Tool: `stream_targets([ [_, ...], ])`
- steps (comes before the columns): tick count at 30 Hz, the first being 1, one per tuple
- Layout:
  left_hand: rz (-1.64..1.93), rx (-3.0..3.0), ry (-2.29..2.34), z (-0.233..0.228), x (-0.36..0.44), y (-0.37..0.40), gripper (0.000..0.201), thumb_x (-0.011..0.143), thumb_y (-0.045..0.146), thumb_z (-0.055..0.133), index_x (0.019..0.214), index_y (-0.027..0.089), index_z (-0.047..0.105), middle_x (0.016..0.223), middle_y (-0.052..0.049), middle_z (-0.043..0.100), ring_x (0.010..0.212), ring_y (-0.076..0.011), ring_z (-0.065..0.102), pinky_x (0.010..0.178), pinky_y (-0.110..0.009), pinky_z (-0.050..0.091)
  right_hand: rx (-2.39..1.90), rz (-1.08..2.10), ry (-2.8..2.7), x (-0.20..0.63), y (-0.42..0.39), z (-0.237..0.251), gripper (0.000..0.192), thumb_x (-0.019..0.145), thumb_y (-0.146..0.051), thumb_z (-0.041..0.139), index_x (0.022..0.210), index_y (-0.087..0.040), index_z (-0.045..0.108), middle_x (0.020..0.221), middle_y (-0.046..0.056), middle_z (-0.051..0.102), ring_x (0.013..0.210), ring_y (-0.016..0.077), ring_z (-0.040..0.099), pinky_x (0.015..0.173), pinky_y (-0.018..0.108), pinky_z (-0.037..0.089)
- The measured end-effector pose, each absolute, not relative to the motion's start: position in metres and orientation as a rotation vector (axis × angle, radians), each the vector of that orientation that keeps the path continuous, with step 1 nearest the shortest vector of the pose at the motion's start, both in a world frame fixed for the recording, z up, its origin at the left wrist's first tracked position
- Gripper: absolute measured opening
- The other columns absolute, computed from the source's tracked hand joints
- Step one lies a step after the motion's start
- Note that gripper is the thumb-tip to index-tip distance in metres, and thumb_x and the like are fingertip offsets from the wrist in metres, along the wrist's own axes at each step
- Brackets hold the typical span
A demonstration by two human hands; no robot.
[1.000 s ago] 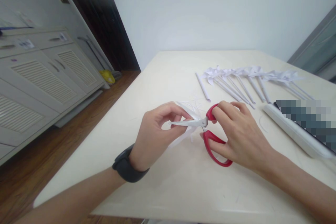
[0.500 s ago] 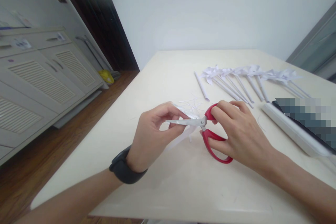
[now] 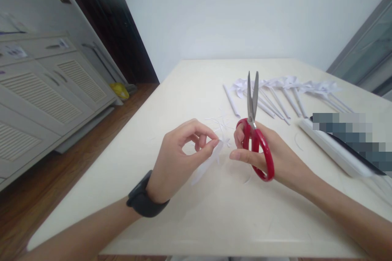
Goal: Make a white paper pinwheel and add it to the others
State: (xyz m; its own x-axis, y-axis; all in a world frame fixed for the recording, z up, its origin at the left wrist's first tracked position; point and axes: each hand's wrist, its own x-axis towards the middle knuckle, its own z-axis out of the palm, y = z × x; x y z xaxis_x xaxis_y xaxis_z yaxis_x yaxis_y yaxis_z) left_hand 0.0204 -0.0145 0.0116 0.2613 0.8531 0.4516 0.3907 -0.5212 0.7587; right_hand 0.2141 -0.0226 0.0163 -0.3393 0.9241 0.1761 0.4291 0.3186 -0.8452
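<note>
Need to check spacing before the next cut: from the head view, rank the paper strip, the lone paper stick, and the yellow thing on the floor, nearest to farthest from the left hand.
1. Paper strip: pinched in the left hand fingers.
2. Lone paper stick: on the table, beyond and to the right.
3. Yellow thing: on the floor, far left, off the table.

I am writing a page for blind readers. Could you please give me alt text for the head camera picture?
Over a pale table, the right hand holds red scissors with the blades pointing up, while the left hand pinches a small cut piece of white paper. Behind them lie a row of white paper pinwheels and thin paper scraps.
</note>
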Motion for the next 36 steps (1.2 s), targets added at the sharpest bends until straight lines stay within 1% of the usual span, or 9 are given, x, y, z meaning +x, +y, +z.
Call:
stream_targets([
  [4,1.193,2.179,1.152,0.013,0.021,-0.019,0.005,0.079,0.015,0.056,0.077,0.019,0.058,0.068,0.000,0.052,0.064,-0.0119,0.048,0.062,-0.026,0.041,-1.064,1.262,-1.751,0.212,-0.022,0.014,0.026,0.073,-0.028,0.066,0.075,-0.022,0.041,0.065,-0.006,0.049,0.053,0.0090,0.044,0.052,0.023,0.036],
  [8,1.199,2.351,1.159,0.014,0.022,-0.022,0.007,0.078,0.013,0.056,0.077,0.019,0.059,0.067,0.001,0.052,0.063,-0.0117,0.049,0.061,-0.026,0.041,-0.965,1.392,-1.607,0.210,-0.024,0.015,0.033,0.070,-0.030,0.068,0.076,-0.022,0.037,0.066,-0.006,0.050,0.053,0.0087,0.045,0.051,0.023,0.037],
  [11,1.219,2.519,1.098,0.011,0.022,-0.022,0.007,0.076,0.013,0.059,0.075,0.020,0.060,0.066,0.001,0.052,0.063,-0.0121,0.049,0.060,-0.026,0.041,-0.963,1.435,-1.613,0.208,-0.025,0.013,0.032,0.070,-0.028,0.069,0.076,-0.022,0.037,0.066,-0.005,0.052,0.056,0.0100,0.047,0.051,0.023,0.038],
  [16,1.244,2.719,1.002,0.005,0.021,-0.020,0.008,0.076,0.012,0.058,0.078,0.019,0.061,0.066,0.000,0.053,0.065,-0.0132,0.050,0.062,-0.027,0.041,-1.057,1.305,-1.720,0.204,-0.028,0.005,0.023,0.072,-0.020,0.064,0.077,-0.022,0.041,0.070,-0.005,0.050,0.059,0.0099,0.047,0.051,0.022,0.037],
  [19,1.253,2.726,1.006,0.005,0.021,-0.019,0.009,0.075,0.011,0.059,0.078,0.018,0.061,0.067,-0.001,0.053,0.066,-0.0131,0.050,0.062,-0.027,0.042,-1.068,1.211,-1.768,0.205,-0.028,0.004,0.019,0.074,-0.015,0.058,0.077,-0.021,0.040,0.073,-0.005,0.048,0.062,0.0092,0.045,0.053,0.021,0.037],
  [23,1.236,2.715,1.029,0.006,0.021,-0.020,0.008,0.075,0.011,0.059,0.077,0.018,0.061,0.068,0.000,0.054,0.066,-0.0127,0.051,0.063,-0.026,0.042,-1.062,1.177,-1.814,0.208,-0.027,0.006,0.018,0.075,-0.013,0.055,0.078,-0.021,0.040,0.074,-0.004,0.047,0.062,0.0092,0.043,0.053,0.021,0.037],
  [28,1.213,2.624,1.075,0.008,0.022,-0.020,0.010,0.078,0.012,0.056,0.083,0.020,0.060,0.071,0.000,0.055,0.069,-0.0125,0.052,0.066,-0.025,0.043,-1.060,1.131,-1.846,0.211,-0.024,0.007,0.017,0.074,-0.012,0.054,0.078,-0.021,0.040,0.076,-0.003,0.047,0.063,0.0098,0.044,0.053,0.021,0.036],
  [31,1.162,2.516,1.162,0.009,0.022,-0.018,0.013,0.079,0.012,0.055,0.088,0.021,0.059,0.074,0.000,0.054,0.071,-0.0134,0.051,0.066,-0.026,0.042,-1.083,1.117,-1.863,0.214,-0.021,0.007,0.016,0.074,-0.010,0.052,0.079,-0.021,0.040,0.073,-0.003,0.045,0.061,0.0097,0.042,0.051,0.021,0.034],
  [36,1.016,2.328,1.132,0.011,0.023,-0.010,0.019,0.079,0.011,0.053,0.095,0.021,0.057,0.087,-0.002,0.057,0.079,-0.0141,0.053,0.067,-0.027,0.042,-1.074,1.189,-1.818,0.220,-0.015,0.007,0.018,0.073,-0.009,0.051,0.078,-0.022,0.040,0.075,-0.003,0.044,0.060,0.0096,0.041,0.052,0.022,0.033],
])
